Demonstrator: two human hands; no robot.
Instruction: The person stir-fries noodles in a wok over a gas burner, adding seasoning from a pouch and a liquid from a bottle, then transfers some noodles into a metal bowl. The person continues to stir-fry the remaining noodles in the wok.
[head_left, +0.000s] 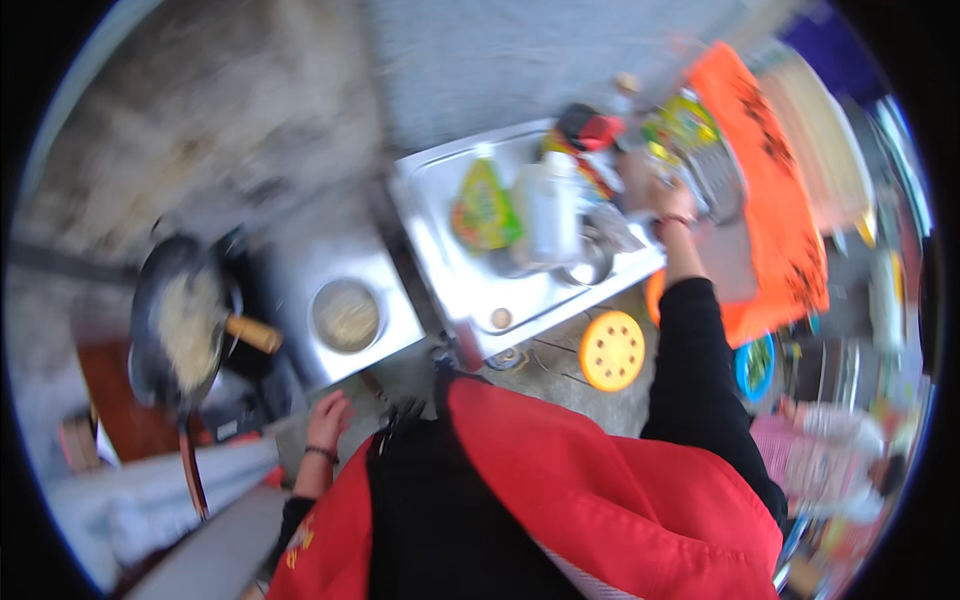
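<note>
My right hand [674, 198] is stretched out to the far right, over the items beside an orange cloth [775, 220]. Its fingers are smeared by motion, so I cannot tell what they grip. Next to it are a flat grey thing [716, 182] and a yellow-green bottle or pack [686, 126]. My left hand [328, 420] hangs low at my left side, fingers loosely apart, holding nothing. Ahead of it a metal bowl [348, 316] with pale contents stands on a steel surface. Farther left sits a black wok [150, 345] holding pale food, with a wooden-handled utensil [254, 333] in it.
A steel sink-like tray [450, 285] carries a green pouch [484, 208], a white bottle [552, 210] and a small pot [590, 262]. Below its front edge is a yellow round stool [612, 351] with holes. A blue basin [757, 366] holds greens. Another person [825, 455] is at the right.
</note>
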